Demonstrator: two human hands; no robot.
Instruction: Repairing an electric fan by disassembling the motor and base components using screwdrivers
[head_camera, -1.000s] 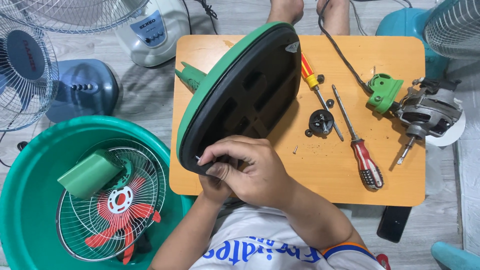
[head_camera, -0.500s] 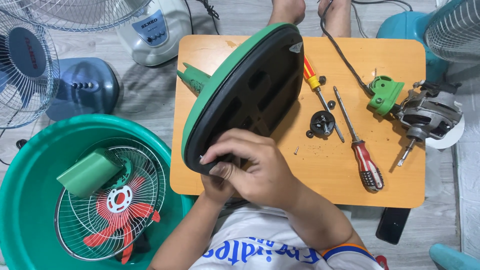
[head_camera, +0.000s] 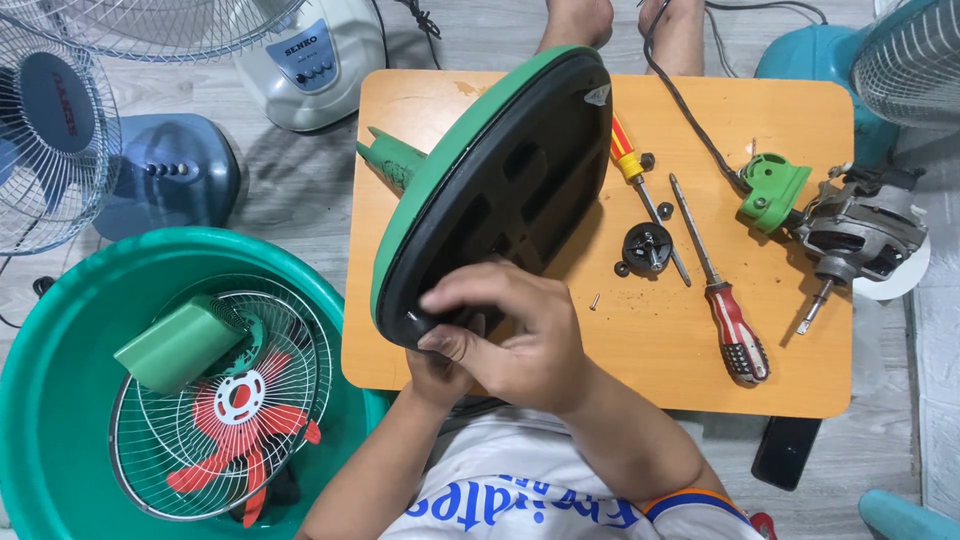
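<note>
Both hands' grip holds fan base (head_camera: 500, 190); basin (head_camera: 60, 330) holds fan grille (head_camera: 225, 400).

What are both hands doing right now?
Left hand: mostly hidden under the fan base; grip cannot be told.
Right hand: fingers pinching the base's lower rim.

A home fan-repair spot on a grey plank floor: a low orange wooden table (head_camera: 780, 130) bears red-handled screwdrivers (head_camera: 722, 300) and a bare electric motor (head_camera: 858, 235), with dismantled fans and a green plastic basin (head_camera: 50, 400) around.
</note>
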